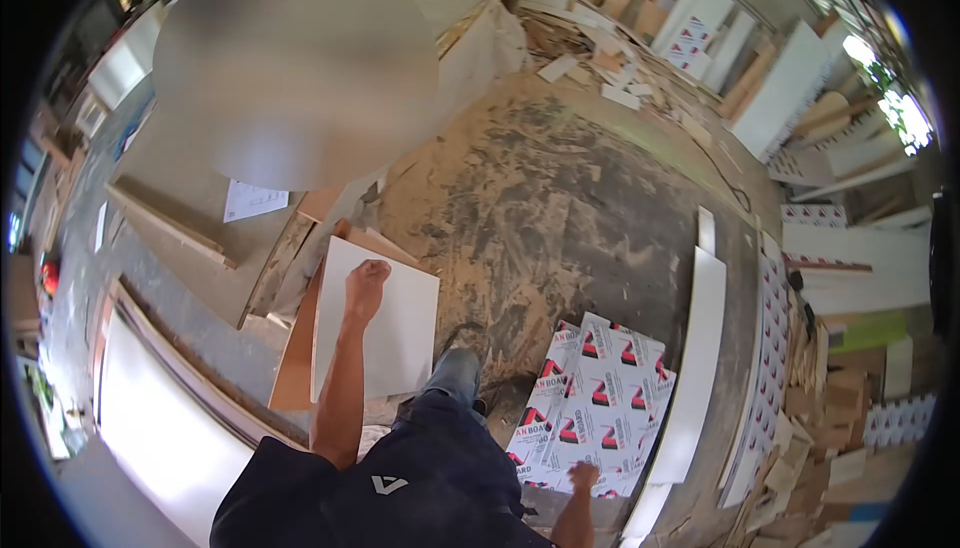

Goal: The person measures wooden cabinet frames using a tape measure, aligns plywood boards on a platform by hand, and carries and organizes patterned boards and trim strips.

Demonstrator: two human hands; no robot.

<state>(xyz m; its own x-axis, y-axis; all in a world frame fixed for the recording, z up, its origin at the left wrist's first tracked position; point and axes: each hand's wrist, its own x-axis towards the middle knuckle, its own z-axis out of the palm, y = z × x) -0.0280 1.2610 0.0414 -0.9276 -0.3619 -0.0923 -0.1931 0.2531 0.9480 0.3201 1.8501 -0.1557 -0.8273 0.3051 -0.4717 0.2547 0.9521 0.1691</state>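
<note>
My left hand [366,288] is closed, fingers curled together, in front of a white board [395,338] near its upper edge. Whether something small is inside the fingers is hidden. That board leans at a tilt, with a brown board [292,368] showing behind its left side. Low on my right side, my right hand [583,475] appears over printed white boards [610,388] with red and black logos. It looks apart from them and seems to hold nothing large; its fingers are too small and blurred to read.
Long white panels [690,368] lie along the right. A wooden table [190,188] stands at the left with a paper sheet [256,200] and a wood strip. Scrap wood [620,63] is heaped at the back, and sawdust covers the floor [540,208]. A large white panel [160,408] is at lower left.
</note>
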